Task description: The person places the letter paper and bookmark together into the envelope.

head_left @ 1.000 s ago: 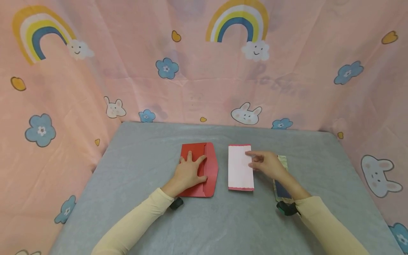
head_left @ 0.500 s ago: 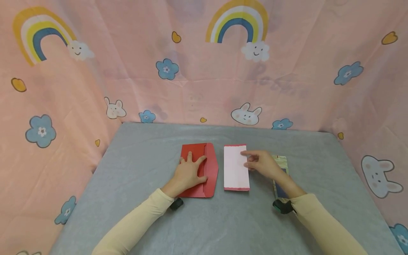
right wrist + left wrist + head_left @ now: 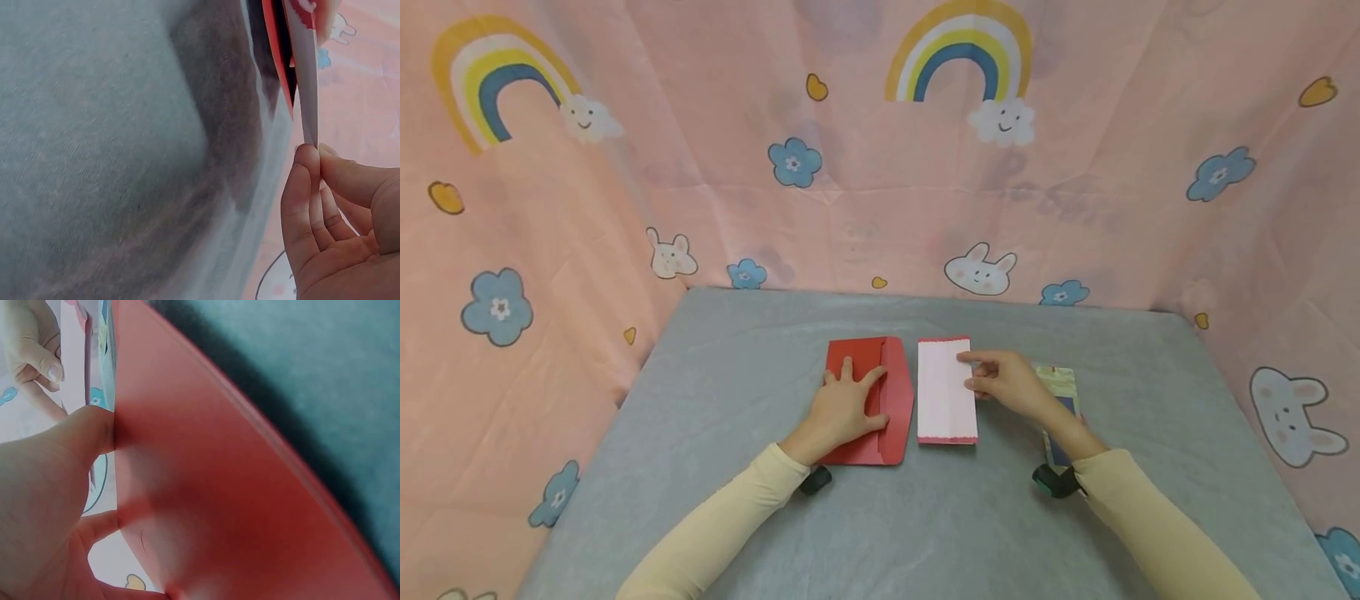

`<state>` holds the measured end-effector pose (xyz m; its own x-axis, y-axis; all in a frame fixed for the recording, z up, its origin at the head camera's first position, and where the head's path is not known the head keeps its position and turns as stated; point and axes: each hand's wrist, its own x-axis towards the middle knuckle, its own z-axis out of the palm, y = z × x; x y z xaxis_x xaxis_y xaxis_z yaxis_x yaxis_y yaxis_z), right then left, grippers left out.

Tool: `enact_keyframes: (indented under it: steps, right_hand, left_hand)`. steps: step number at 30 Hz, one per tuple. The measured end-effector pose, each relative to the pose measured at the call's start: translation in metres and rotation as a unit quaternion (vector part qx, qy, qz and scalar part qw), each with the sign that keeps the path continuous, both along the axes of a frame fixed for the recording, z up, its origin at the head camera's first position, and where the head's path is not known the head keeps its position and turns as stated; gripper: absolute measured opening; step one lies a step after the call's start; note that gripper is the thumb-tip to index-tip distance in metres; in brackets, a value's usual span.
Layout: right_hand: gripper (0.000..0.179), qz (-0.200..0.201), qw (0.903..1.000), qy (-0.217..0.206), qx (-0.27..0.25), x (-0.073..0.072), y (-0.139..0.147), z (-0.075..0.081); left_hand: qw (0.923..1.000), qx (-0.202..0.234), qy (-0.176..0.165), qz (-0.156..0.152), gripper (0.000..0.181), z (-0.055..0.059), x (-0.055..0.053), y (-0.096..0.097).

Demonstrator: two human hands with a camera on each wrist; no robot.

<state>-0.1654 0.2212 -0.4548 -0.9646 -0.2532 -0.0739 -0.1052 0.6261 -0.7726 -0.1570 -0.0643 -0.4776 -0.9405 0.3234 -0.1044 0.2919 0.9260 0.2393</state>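
Observation:
A red envelope (image 3: 897,408) lies flat on the grey table, its flap unfolded to the right. My left hand (image 3: 838,408) rests on it with the fingers spread; in the left wrist view the thumb and fingertips touch the red paper (image 3: 219,462). To the right of the envelope is a pale pink folded card (image 3: 943,396) with deeper pink scalloped ends. My right hand (image 3: 1011,385) pinches the card's right edge. Seen from the right wrist, thumb and index finger close on one edge of the card (image 3: 307,94), which stands edge-on there.
A green and blue printed paper piece (image 3: 1056,381) lies on the grey-covered table (image 3: 940,533), partly beneath the right forearm in the head view. Dark wrist cameras sit under both wrists. A pink patterned curtain (image 3: 857,217) encloses the table at the back and sides.
My right hand has moved left with the pale pink card, bringing it closer to the envelope's flap. More of the green and blue piece now shows. The left hand has kept its place.

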Motion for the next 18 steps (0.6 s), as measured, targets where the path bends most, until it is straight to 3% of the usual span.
enact_keyframes:
  steps: [12,18]
  right_hand:
    - [0.041,0.009,0.9999,0.013,0.003,-0.003,-0.011,-0.001]
    - [0.041,0.011,0.9999,0.0,0.001,-0.005,-0.017,0.0]
  left_hand:
    - [1.0,-0.001,0.002,-0.003,0.078,0.0,0.0,0.001]
    - [1.0,-0.007,0.003,-0.005,0.079,0.0,-0.001,0.001]
